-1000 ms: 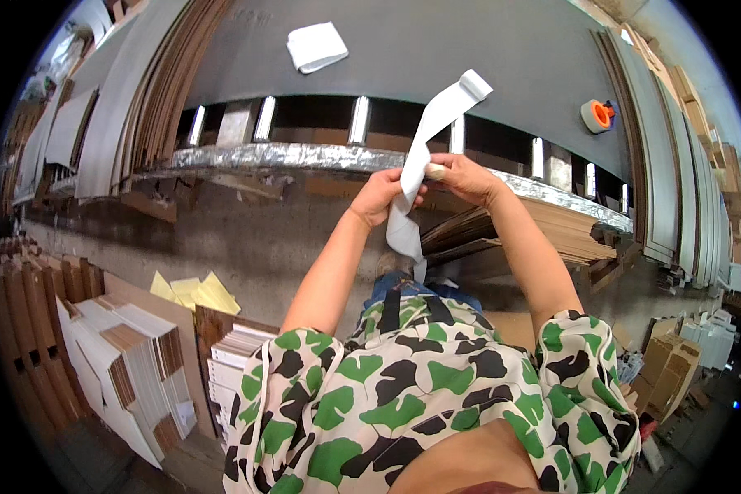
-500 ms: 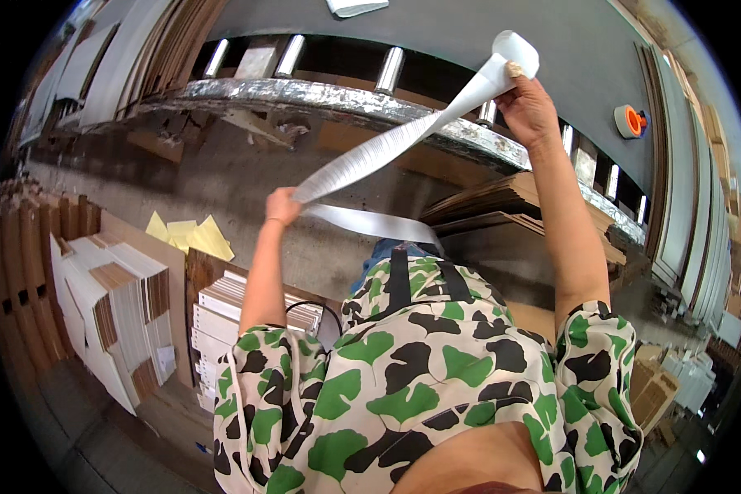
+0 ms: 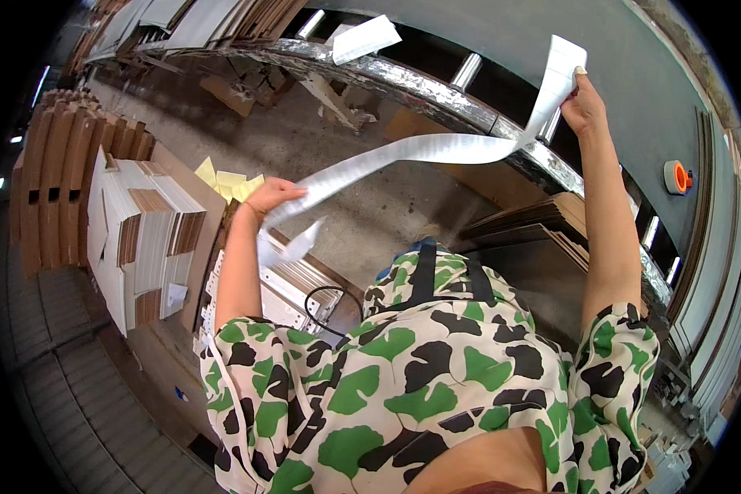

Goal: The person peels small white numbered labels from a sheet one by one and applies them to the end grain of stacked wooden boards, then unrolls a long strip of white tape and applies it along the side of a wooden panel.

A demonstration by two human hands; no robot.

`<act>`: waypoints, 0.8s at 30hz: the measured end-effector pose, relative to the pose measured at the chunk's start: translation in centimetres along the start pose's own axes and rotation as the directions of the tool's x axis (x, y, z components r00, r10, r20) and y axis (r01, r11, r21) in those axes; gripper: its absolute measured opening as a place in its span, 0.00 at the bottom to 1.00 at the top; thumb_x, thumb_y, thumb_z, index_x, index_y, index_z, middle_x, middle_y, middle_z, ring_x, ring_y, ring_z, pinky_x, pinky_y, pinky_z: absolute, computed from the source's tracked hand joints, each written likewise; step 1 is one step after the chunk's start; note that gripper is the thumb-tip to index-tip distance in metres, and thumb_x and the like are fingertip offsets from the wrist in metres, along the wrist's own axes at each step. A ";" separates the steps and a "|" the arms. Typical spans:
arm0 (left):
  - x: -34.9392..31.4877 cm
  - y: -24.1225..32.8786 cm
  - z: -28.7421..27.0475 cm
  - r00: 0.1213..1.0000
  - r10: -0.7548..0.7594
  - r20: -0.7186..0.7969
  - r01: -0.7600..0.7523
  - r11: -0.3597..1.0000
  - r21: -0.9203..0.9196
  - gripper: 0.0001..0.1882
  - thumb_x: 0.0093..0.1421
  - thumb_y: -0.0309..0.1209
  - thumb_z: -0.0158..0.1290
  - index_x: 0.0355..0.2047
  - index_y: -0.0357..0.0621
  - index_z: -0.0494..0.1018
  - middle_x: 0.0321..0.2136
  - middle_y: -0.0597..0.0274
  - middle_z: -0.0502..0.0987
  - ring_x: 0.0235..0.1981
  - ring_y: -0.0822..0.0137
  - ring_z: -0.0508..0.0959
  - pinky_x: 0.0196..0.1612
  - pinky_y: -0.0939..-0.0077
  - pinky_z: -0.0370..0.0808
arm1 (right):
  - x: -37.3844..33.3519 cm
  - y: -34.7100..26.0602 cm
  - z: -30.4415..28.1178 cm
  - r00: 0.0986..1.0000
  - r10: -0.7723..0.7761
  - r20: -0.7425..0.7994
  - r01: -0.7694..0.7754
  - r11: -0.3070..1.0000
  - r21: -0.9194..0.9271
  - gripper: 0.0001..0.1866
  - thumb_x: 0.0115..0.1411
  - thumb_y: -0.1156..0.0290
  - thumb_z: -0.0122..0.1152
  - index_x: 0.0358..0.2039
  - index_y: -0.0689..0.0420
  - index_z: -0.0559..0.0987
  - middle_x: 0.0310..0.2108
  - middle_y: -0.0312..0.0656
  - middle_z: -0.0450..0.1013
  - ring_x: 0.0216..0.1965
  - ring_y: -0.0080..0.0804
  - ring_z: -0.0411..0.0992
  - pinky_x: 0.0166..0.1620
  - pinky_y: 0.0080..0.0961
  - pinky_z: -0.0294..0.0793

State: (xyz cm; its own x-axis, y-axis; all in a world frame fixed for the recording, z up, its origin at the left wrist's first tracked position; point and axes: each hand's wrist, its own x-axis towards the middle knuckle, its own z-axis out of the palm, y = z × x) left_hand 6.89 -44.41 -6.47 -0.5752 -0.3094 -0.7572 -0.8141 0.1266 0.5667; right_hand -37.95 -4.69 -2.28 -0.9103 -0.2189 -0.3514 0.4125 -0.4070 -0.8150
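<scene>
A long white paper strip (image 3: 436,148) with fine printed lines stretches between my two hands and bows in the middle. My left hand (image 3: 273,196) is closed on it near its left part, above the stack of white cardboard; a loose tail curls below that hand. My right hand (image 3: 584,105) pinches the strip close to its other end, thumb on top, beside the grey table (image 3: 609,49). The strip bends sharply below my right hand and passes over the worn metal edge (image 3: 461,103) of the roller frame.
A white paper sheet (image 3: 366,39) lies on the frame's edge. Metal rollers (image 3: 467,72) show behind it. An orange tape roll (image 3: 676,177) sits on the table. Stacked cardboard (image 3: 152,247), yellow paper (image 3: 230,183) and a black cable loop (image 3: 333,309) are at left; brown sheets (image 3: 543,222) lean at right.
My view has turned, shifting the surroundings. The strip was twisted and taut; now it is slacker and arched. Its loose tail has swung from near my waist to below my left hand.
</scene>
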 end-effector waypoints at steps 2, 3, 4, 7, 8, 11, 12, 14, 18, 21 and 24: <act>-1.4 0.7 3.4 0.963 -0.014 0.270 0.108 0.936 -0.335 0.16 0.54 0.39 0.60 0.33 0.36 0.78 0.30 0.61 0.80 0.28 0.74 0.78 0.33 0.79 0.75 | 0.3 -0.6 1.3 0.995 0.006 0.100 -0.003 0.999 -0.033 0.17 0.65 0.64 0.48 0.49 0.63 0.67 0.43 0.42 0.70 0.44 0.33 0.69 0.50 0.31 0.69; -1.3 0.7 5.4 0.946 0.062 0.318 0.076 0.912 -0.404 0.17 0.56 0.39 0.57 0.35 0.35 0.77 0.30 0.59 0.79 0.29 0.70 0.79 0.33 0.76 0.76 | -0.2 -0.9 2.1 0.994 -0.009 0.108 0.018 0.996 -0.085 0.18 0.65 0.64 0.45 0.50 0.63 0.67 0.46 0.45 0.70 0.45 0.33 0.69 0.50 0.31 0.69; -0.9 1.2 7.4 0.918 0.146 0.368 0.046 0.883 -0.466 0.17 0.58 0.39 0.55 0.36 0.34 0.75 0.30 0.57 0.79 0.29 0.67 0.80 0.33 0.74 0.78 | 0.5 -1.2 1.6 0.994 0.000 0.106 0.010 0.995 -0.096 0.18 0.64 0.63 0.47 0.50 0.62 0.68 0.48 0.45 0.70 0.46 0.33 0.69 0.49 0.29 0.68; -1.9 5.1 12.5 0.813 0.384 0.438 0.050 0.702 -0.711 0.14 0.61 0.34 0.50 0.40 0.34 0.73 0.33 0.56 0.79 0.33 0.65 0.80 0.37 0.73 0.77 | 0.2 -1.3 1.1 0.994 -0.106 -0.003 0.101 0.953 -0.285 0.21 0.62 0.59 0.52 0.49 0.61 0.70 0.44 0.41 0.72 0.42 0.32 0.70 0.44 0.27 0.66; -1.8 5.9 13.6 0.776 0.445 0.447 0.064 0.649 -0.758 0.14 0.62 0.33 0.49 0.41 0.35 0.72 0.34 0.55 0.79 0.33 0.63 0.80 0.38 0.73 0.77 | -0.7 -1.2 0.7 0.984 -0.174 -0.038 0.148 0.917 -0.371 0.18 0.61 0.61 0.52 0.43 0.62 0.74 0.41 0.41 0.73 0.40 0.29 0.69 0.42 0.26 0.66; -2.1 7.0 15.6 0.783 0.502 0.366 0.061 0.524 -0.849 0.14 0.62 0.33 0.48 0.42 0.35 0.71 0.36 0.52 0.78 0.36 0.62 0.80 0.40 0.73 0.77 | -7.0 0.7 0.9 0.979 -0.174 0.105 0.203 0.792 -0.576 0.15 0.60 0.60 0.54 0.36 0.60 0.77 0.32 0.38 0.73 0.32 0.23 0.68 0.35 0.20 0.66; -2.2 7.4 15.9 0.789 0.512 0.340 0.056 0.491 -0.869 0.14 0.62 0.33 0.48 0.43 0.34 0.71 0.37 0.52 0.78 0.36 0.62 0.80 0.40 0.74 0.77 | -10.8 1.0 1.3 0.983 -0.100 0.156 0.176 0.759 -0.626 0.15 0.60 0.58 0.54 0.34 0.58 0.77 0.30 0.36 0.73 0.29 0.20 0.67 0.34 0.18 0.66; -2.2 8.1 16.4 0.782 0.530 0.327 0.037 0.485 -0.874 0.18 0.62 0.34 0.47 0.47 0.34 0.68 0.38 0.44 0.77 0.37 0.60 0.80 0.41 0.71 0.78 | -16.1 3.8 0.4 0.937 0.220 0.271 0.057 0.668 -0.741 0.14 0.60 0.59 0.53 0.28 0.57 0.76 0.28 0.37 0.74 0.25 0.20 0.70 0.28 0.19 0.68; -2.5 9.4 16.3 0.757 0.558 0.340 -0.025 0.545 -0.838 0.18 0.60 0.33 0.50 0.47 0.34 0.70 0.37 0.51 0.78 0.37 0.66 0.79 0.40 0.75 0.77 | -21.4 11.8 -3.6 0.650 0.696 0.306 -0.264 0.584 -0.768 0.27 0.61 0.49 0.52 0.45 0.64 0.73 0.41 0.43 0.73 0.40 0.30 0.73 0.42 0.27 0.75; -3.4 10.7 15.8 0.715 0.611 0.341 -0.132 0.597 -0.792 0.14 0.57 0.29 0.55 0.42 0.36 0.75 0.34 0.62 0.79 0.35 0.74 0.77 0.38 0.81 0.74 | -20.4 16.8 -5.5 0.584 0.780 0.226 -0.608 0.604 -0.516 0.42 0.58 0.45 0.54 0.60 0.66 0.55 0.57 0.55 0.58 0.54 0.43 0.63 0.52 0.37 0.69; -4.8 11.9 15.4 0.623 0.658 0.423 -0.241 0.675 -0.697 0.13 0.56 0.30 0.55 0.40 0.36 0.76 0.34 0.64 0.78 0.33 0.76 0.76 0.39 0.82 0.72 | -18.1 20.7 -4.7 0.535 0.795 0.285 -0.718 0.606 -0.342 0.45 0.58 0.39 0.48 0.61 0.65 0.52 0.57 0.56 0.57 0.55 0.44 0.61 0.56 0.44 0.62</act>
State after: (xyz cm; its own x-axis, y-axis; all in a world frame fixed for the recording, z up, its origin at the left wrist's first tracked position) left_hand -1.24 -26.91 -1.15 -0.9277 0.2895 -0.2357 -0.3561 -0.4970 0.7913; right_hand -13.06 -4.99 -14.96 -0.1493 -0.6935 -0.7048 0.8916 0.2137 -0.3992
